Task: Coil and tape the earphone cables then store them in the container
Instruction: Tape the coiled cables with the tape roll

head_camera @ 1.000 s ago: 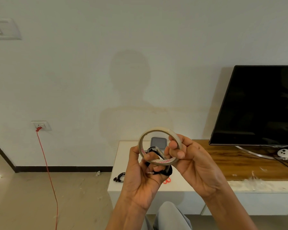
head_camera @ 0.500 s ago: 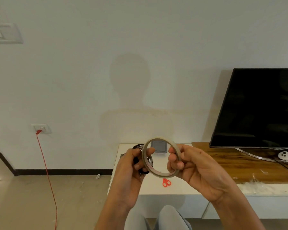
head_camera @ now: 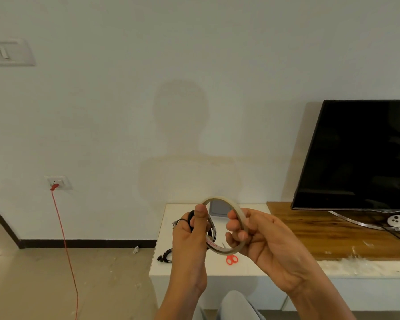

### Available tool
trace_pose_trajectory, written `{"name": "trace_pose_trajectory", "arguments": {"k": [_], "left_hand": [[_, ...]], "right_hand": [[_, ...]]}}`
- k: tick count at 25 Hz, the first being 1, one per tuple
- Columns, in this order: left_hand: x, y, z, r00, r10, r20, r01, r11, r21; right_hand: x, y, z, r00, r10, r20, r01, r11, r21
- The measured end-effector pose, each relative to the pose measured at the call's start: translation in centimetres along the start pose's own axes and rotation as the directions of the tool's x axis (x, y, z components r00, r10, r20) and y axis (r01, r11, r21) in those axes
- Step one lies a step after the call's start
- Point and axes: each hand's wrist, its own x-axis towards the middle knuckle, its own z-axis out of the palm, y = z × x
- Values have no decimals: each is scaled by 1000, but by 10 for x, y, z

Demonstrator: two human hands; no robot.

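In the head view, low in the centre of the frame, the tape roll stands on edge between both hands, its open ring facing the camera and turned a little to the left, its longer dimension running from upper left to lower right. The right hand comes up from the lower right with the palm toward the camera, its fingers curled through the ring and closed on the right side of the roll. The left hand rises from the bottom centre, thumb upright against the roll's left rim, fingers closed around a bundled black earphone cable that shows at the top of the fist and behind the roll. Behind the hands, a white cabinet carries a second black earphone cable lying loosely coiled near its left front edge, small red scissors just below the roll, and a grey container at the back by the wall, seen through the ring.
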Motion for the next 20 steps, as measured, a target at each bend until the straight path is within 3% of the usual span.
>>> {"name": "trace_pose_trajectory", "arguments": {"k": [4, 10, 20], "left_hand": [[-1, -1, 6, 994, 32, -109, -31, 999, 9], [-2, -4, 8, 990, 64, -125, -60, 997, 38], [0, -14, 10, 988, -5, -153, -4, 998, -59]], "right_hand": [[0, 4, 2, 999, -15, -42, 14, 999, -30], [3, 3, 4, 997, -2, -83, 5, 999, 39], [5, 7, 4, 1000, -28, 13, 27, 995, 95]]}}
